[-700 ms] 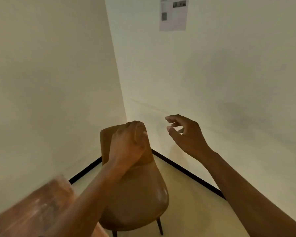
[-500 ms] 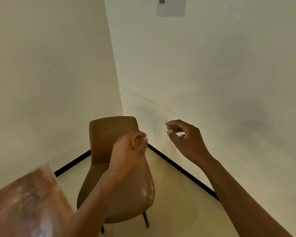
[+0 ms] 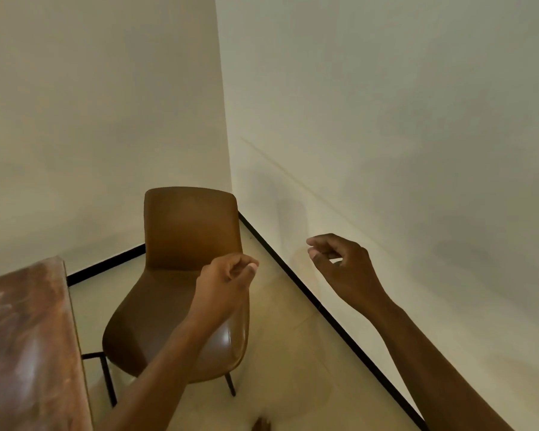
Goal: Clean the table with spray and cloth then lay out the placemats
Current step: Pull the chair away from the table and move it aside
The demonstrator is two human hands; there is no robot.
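Worktop (image 3: 28, 337) lies left of both empty hands' curled fingers (image 3: 243, 269); next step: fetch spray and cloth, neither visible.

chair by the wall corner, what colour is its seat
Brown leather-look chair, glossy; only the head view shows it.

No text, label, brand, number or sign can be read anywhere in this view.
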